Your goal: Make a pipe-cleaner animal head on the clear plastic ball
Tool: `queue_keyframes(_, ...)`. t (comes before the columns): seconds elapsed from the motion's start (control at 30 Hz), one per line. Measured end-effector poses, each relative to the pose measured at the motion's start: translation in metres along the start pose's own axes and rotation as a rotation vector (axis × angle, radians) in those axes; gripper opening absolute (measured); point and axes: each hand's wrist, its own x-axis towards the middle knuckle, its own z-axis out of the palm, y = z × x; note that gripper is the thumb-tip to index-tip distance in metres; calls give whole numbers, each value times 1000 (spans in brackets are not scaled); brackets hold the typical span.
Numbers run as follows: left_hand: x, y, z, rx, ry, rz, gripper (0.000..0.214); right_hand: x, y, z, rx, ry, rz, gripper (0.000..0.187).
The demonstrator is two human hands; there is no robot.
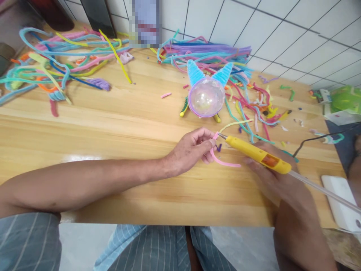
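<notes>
Between the thumb and fingers of my left hand [194, 146] is a pink pipe cleaner [225, 163], its loose end curving to the right. My right hand [270, 169] grips a yellow hot glue gun [248, 149] with a clear glue stick [324, 190] out of its back. The metal nozzle touches or nearly touches the pink pipe cleaner at my left fingertips. Just beyond stands a clear ball [207, 97] with a purple rim and two blue pipe-cleaner ears [195, 73]. A pale yellow-green pipe cleaner [235, 123] extends from near the nozzle; whether it is attached I cannot tell.
Loose pipe cleaners [84, 67] lie at the left, with a purple and blue bundle [205, 52] by the tiled wall. Coloured scraps [267, 109] are scattered at the right. A phone [98, 17] leans at the back. A white device [341, 203] sits at the right edge.
</notes>
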Motion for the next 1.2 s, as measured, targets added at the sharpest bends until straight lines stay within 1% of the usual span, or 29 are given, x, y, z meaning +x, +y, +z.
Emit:
queue_keyframes(0.17,0,0,0,0,-4,6,12,0,1,1,3,16,7,6)
queue_keyframes(0.37,0,0,1,2,6,8,12,-1,-1,1,-1,7,41,4)
queue_keyframes(0.57,0,0,1,-1,5,2,14,0,0,0,-9,0,12,4)
queue_keyframes(0.7,0,0,1,-4,7,-2,12,-1,2,1,-16,20,4,6)
queue_keyframes(0.83,0,1,2,3,8,5,8,0,0,1,-29,8,13,6)
queue_keyframes(1.03,0,1,2,-5,9,0,13,-2,2,1,-40,8,8,7)
queue_keyframes(1.2,0,0,2,-3,12,7,11,-4,4,1,-27,9,32,4)
